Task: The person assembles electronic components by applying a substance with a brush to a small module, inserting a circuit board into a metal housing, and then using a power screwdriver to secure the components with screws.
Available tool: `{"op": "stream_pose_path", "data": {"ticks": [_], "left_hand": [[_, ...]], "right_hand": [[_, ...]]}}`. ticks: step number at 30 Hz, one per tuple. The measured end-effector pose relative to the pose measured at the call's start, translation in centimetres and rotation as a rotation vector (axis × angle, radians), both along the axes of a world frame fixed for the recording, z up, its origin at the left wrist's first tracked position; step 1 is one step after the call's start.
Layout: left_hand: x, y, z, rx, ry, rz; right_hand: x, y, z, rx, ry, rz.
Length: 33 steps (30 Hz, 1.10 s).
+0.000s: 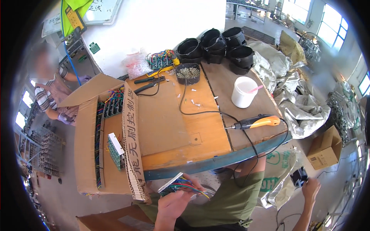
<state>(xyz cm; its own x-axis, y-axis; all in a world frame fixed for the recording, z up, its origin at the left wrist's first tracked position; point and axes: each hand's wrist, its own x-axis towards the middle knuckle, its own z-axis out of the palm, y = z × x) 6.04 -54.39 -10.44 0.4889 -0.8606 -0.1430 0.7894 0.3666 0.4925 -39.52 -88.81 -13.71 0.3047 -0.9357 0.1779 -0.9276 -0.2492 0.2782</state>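
Note:
My left hand (174, 203) is closed around a circuit board (170, 182) with a pale metal strip and a bundle of coloured wires, held in front of the table edge. Out to the right, my right hand (310, 188) grips a small black housing with a light-coloured part (298, 177); its details are too small to make out. Left of the table stands an open cardboard box (85, 154). Inside it lies a similar circuit board (115, 151) with a white metal strip, and more wired boards (114, 104) are packed along its far end and side.
An orange-black electric screwdriver (258, 122) with a cable lies on the table (208, 152), near a white tub (243, 92). Farther back are a dish of screws (188, 73), pliers (148, 80) and several black buckets (214, 43). A small carton (325, 148) and sacks stand right. A co-worker (52, 88) is at left.

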Motion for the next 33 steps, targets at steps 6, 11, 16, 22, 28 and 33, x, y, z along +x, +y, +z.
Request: {"op": "stream_pose_path", "data": {"ticks": [6,11,16,22,28,33], "left_hand": [[-0.9,0.2,2.0,-0.076,-0.051,-0.057],[-2.3,-1.3,3.5,-0.176,-0.009,-0.155],[-2.4,-1.4,3.2,-0.175,-0.046,-0.055],[-2.3,-5.0,1.6,-0.069,-0.625,0.17],[-3.7,-8.1,1.6,-0.018,-0.509,0.078],[-4.4,-7.3,2.8,0.005,-0.242,0.039]], "right_hand": [[19.6,3.8,11.4,0.039,-0.581,0.741],[38.3,6.1,5.6,-0.031,-0.823,1.137],[40.2,6.0,0.5,0.009,-0.882,1.129],[32.1,11.4,6.0,1.158,-1.419,0.792],[31.2,15.7,5.3,1.414,-1.648,0.522],[32.8,15.3,6.1,1.46,-1.781,0.436]]}}
